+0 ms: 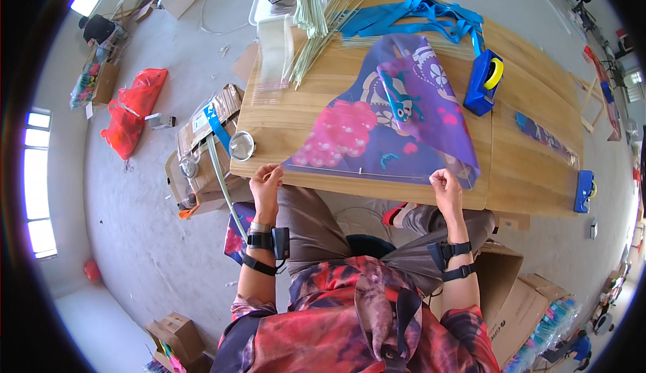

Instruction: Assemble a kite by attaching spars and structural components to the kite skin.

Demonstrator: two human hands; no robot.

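Note:
A purple, pink and blue printed kite [387,114] lies flat inside a clear plastic bag on the wooden table [531,164]. My left hand [266,183] pinches the bag's near left corner at the table edge. My right hand [445,186] pinches the near right corner. Both hands hold the bag's open edge, with a thin stick running between them.
A blue tape dispenser [484,82] stands right of the kite, another [584,190] at the table's right edge. Blue ribbons [424,15], thin sticks [316,30] and clear bags [274,53] lie at the far side. Cardboard boxes [208,144] and a red bag [131,114] sit on the floor at left.

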